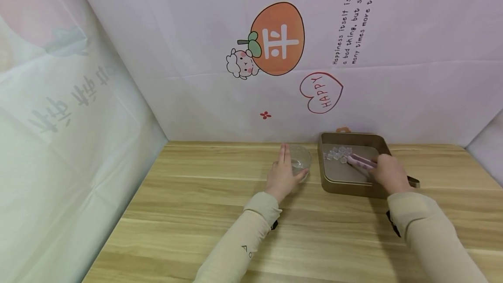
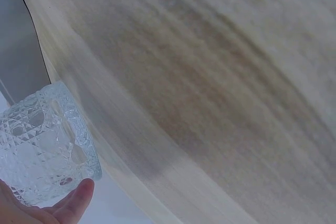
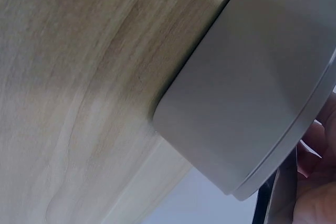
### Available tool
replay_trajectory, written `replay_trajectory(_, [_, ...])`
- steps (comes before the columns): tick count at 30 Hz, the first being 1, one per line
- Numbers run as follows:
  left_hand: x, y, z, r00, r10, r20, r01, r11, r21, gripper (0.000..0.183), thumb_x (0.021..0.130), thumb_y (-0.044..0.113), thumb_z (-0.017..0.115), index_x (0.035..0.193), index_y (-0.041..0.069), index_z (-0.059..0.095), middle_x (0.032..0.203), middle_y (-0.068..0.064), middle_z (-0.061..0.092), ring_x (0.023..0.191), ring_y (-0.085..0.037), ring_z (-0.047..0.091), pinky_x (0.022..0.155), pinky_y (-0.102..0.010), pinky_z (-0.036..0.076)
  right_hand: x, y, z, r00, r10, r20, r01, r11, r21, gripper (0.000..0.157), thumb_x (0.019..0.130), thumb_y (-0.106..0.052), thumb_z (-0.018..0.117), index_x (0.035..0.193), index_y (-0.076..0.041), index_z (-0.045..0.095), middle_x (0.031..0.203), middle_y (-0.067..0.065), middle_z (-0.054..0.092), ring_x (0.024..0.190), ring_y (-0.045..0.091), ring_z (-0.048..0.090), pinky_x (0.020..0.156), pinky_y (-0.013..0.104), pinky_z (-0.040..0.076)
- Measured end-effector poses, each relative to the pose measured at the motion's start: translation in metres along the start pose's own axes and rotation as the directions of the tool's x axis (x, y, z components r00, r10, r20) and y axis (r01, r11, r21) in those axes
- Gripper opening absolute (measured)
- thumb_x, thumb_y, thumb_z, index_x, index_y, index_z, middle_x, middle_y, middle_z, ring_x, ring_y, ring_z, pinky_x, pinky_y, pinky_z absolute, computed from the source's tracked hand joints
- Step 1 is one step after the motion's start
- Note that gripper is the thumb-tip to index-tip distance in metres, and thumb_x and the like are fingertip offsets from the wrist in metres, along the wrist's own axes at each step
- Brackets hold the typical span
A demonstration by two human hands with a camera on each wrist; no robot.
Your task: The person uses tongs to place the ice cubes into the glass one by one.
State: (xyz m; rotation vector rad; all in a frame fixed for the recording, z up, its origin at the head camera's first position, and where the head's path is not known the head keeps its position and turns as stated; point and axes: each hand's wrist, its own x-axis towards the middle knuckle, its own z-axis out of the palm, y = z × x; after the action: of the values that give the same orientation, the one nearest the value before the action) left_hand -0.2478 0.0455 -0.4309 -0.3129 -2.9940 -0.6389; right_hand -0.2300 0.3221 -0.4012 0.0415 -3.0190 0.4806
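A clear cut-glass tumbler [image 1: 301, 157] stands on the table, its diamond-patterned wall [image 2: 37, 135] plain in the left wrist view. My left hand [image 1: 282, 178] holds it from the left, fingers along one side and thumb around the near side. To the right is a bronze-coloured rectangular tin [image 1: 342, 188] with several clear ice-like cubes [image 1: 338, 153] gathered at its left. My right hand [image 1: 391, 173] grips tongs [image 1: 362, 163] with pale purple tips that reach to the cubes. The tongs' metal bend [image 3: 283, 190] sticks out behind that hand, beyond the tin's side.
The wood-grain table [image 1: 188, 213] runs back to a white printed sheet [image 1: 204, 99] standing right behind the tin and tumbler. Another pale sheet [image 1: 78, 152] hangs along the left side. The tin's raised walls [image 3: 236, 77] surround the cubes.
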Motion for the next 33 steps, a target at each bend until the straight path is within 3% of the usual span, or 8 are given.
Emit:
replay_trajectory(7, [0.000, 0.001, 0.000, 1.000, 0.001, -0.004, -0.001, 1.000, 0.001, 0.095, 0.087, 0.060, 0.055, 0.155, 0.010, 0.010, 0.162, -0.004, 0.014, 0.112, -0.029, 0.061, 0.078, -0.033, 0.057, -0.001, 0.000, -0.003, 1.000, 0.013, -0.002, -0.013, 1.000, 0.007, 0.035, 0.080, -0.004, 0.066, 0.105, 0.021, 0.061, 0.097, 0.038, 0.063, 0.085, 0.051, 0.059, 0.075, 0.057, 0.049])
replay_trajectory(19, [-0.002, 0.003, -0.002, 1.000, -0.008, 0.007, 0.008, 1.000, -0.013, 0.095, 0.088, 0.059, 0.056, 0.155, 0.010, 0.009, 0.163, -0.004, 0.013, 0.116, -0.031, 0.059, 0.079, -0.033, 0.057, 0.000, -0.007, -0.019, 1.000, 0.008, -0.028, -0.006, 0.998, 0.068, 0.037, 0.083, -0.002, 0.064, 0.110, 0.021, 0.058, 0.101, 0.040, 0.060, 0.077, 0.041, 0.059, 0.065, 0.049, 0.049])
replay_trajectory(27, [-0.001, 0.003, -0.001, 1.000, 0.001, 0.008, -0.001, 1.000, -0.016, 0.094, 0.088, 0.058, 0.056, 0.155, 0.010, 0.009, 0.163, -0.004, 0.012, 0.116, -0.032, 0.059, 0.084, -0.036, 0.057, 0.005, -0.036, -0.032, 1.000, -0.021, -0.019, 0.023, 0.996, 0.091, 0.037, 0.084, -0.007, 0.066, 0.113, 0.015, 0.061, 0.104, 0.036, 0.063, 0.076, 0.036, 0.058, 0.065, 0.045, 0.048])
replay_trajectory(33, [-0.001, 0.003, -0.001, 1.000, -0.002, 0.006, 0.002, 1.000, -0.015, 0.094, 0.088, 0.058, 0.056, 0.155, 0.011, 0.009, 0.163, -0.004, 0.012, 0.116, -0.031, 0.059, 0.085, -0.037, 0.056, 0.004, -0.065, -0.033, 0.998, -0.064, -0.028, 0.066, 0.993, 0.097, 0.037, 0.082, -0.007, 0.066, 0.114, 0.011, 0.062, 0.105, 0.034, 0.059, 0.086, 0.041, 0.058, 0.070, 0.049, 0.049])
